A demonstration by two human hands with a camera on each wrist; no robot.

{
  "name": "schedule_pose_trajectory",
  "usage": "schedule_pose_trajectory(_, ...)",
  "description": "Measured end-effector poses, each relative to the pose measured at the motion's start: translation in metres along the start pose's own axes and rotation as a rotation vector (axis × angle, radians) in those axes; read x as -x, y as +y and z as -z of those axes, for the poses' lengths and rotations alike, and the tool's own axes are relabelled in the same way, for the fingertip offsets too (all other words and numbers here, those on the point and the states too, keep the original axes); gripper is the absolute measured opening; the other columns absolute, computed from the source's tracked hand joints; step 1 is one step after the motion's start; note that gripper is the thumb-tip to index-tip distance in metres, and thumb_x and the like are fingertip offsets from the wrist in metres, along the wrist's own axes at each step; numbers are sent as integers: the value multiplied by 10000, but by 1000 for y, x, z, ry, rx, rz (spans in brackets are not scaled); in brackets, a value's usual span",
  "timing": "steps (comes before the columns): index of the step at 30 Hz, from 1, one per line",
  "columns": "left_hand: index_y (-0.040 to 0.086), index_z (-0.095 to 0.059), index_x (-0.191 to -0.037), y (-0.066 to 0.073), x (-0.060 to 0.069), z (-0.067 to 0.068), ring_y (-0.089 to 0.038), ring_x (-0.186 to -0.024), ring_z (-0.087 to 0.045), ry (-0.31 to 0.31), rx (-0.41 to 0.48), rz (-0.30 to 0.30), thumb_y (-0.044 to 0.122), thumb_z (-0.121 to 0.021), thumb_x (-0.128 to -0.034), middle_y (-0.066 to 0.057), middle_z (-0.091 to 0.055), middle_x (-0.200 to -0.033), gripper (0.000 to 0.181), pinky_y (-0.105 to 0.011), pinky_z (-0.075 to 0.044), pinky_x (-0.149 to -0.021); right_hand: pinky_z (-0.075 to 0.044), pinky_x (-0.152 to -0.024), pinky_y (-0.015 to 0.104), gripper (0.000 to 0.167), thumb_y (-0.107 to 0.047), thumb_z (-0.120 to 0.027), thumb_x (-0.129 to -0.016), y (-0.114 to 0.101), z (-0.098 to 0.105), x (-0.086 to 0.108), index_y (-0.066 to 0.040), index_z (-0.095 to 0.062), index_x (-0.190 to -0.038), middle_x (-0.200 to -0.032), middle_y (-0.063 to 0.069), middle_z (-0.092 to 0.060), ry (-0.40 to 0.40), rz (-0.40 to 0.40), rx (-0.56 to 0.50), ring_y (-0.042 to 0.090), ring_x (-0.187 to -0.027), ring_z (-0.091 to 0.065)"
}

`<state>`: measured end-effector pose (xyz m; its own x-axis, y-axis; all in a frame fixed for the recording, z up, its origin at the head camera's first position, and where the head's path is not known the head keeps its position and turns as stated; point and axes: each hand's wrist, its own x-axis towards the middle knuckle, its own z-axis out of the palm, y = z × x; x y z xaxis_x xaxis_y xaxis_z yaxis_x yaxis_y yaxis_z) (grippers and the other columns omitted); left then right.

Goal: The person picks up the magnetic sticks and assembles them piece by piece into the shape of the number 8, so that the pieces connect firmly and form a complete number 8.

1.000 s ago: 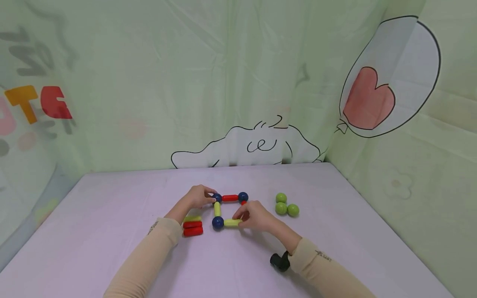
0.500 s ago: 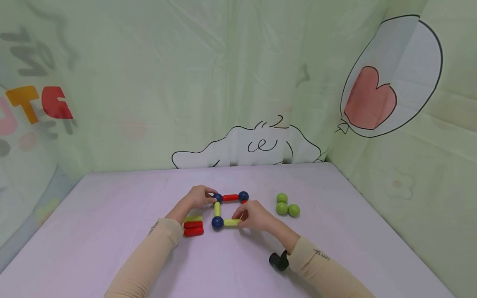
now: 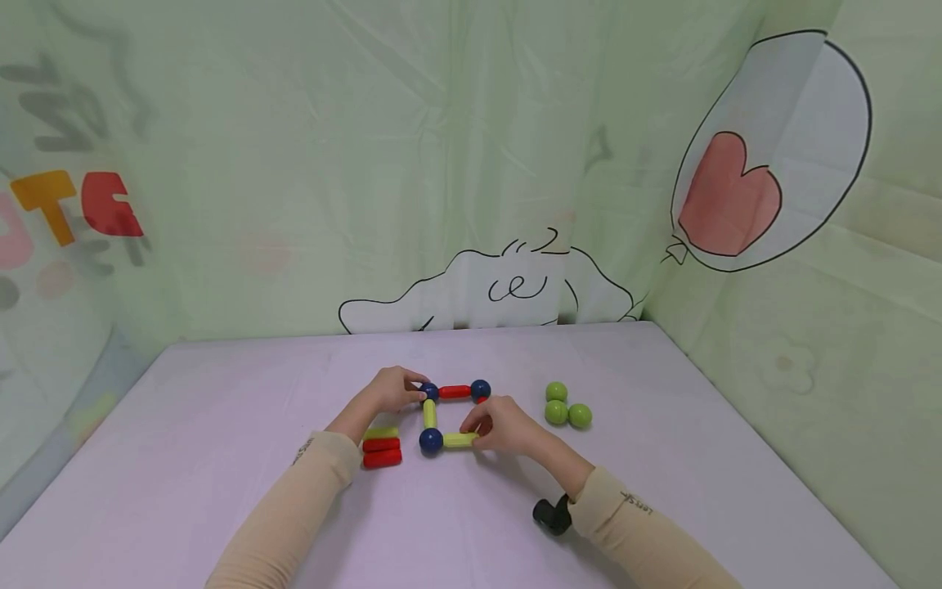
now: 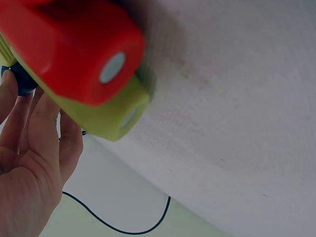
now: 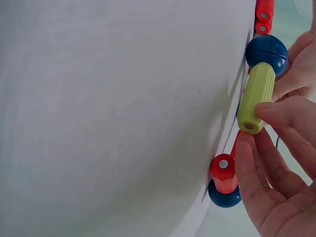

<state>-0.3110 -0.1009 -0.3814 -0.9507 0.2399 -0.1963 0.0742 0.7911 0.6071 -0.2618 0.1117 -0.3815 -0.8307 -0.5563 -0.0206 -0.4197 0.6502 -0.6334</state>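
Note:
My left hand (image 3: 393,388) pinches the far-left blue ball (image 3: 430,391) of a frame of magnetic sticks and balls. A red magnetic stick (image 3: 455,392) joins it to another blue ball (image 3: 480,388); a yellow-green stick (image 3: 430,414) runs to the near blue ball (image 3: 430,441). From that near ball extends a second yellow-green magnetic stick (image 5: 257,96), pinched near its free end by my right hand (image 3: 504,427). Another red stick (image 5: 224,173) points toward me from the far-right ball, mostly behind my right hand in the head view. Its near end looks free.
Left of the frame lie red sticks (image 3: 382,458) and a yellow-green stick (image 3: 382,432), side by side. Three green balls (image 3: 557,411) sit together on the right. A black wrist device (image 3: 552,517) is at my right cuff. A printed curtain stands behind the table (image 3: 243,409).

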Motion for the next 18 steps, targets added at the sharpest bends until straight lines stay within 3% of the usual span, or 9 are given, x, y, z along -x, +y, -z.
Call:
schedule_pose_trajectory(7, 110, -606, -1201, 0, 1, 0, -167, -721, -545, 8, -12, -12, 144, -615, -875, -107, -641, -1048, 328, -250, -474, -603, -485, -672, 241, 221, 55, -690, -734, 2, 3, 2, -35, -699, -936, -856, 28, -645, 21, -19, -21, 148, -737, -542)
schedule_pose_trajectory(18, 112, -597, -1214, -1, 0, 0, -171, -748, -546, -2, -4, -9, 152, -614, -878, -105, -636, -1059, 339, -252, -476, -625, -508, -687, 244, 192, 13, -699, -756, 13, 13, 11, -15, -687, -946, -892, 69, -648, 115, -12, -41, 180, -786, -575)
